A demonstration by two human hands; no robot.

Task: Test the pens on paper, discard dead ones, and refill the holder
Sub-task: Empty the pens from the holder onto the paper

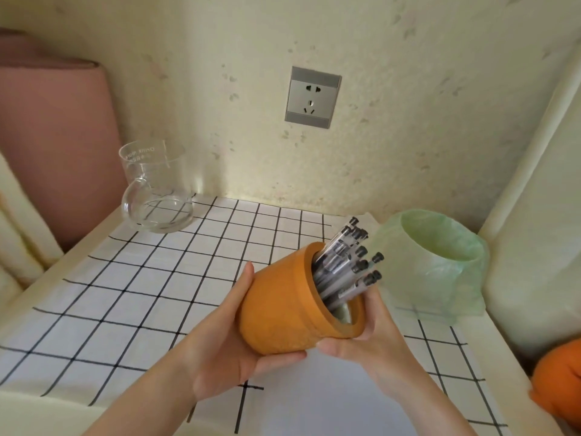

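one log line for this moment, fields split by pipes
stage: emptying holder | left hand: cradles orange holder | right hand: supports rim | holder: tipped right, off table | pens: still inside | bin: lined, beside

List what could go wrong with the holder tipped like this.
1. The holder is tilted toward the bin, so the pens could slide out together and land in it untested.
2. Loose pens might roll off the cloth at the table's edge.
3. The left hand and right hand only cradle the holder; it could slip.
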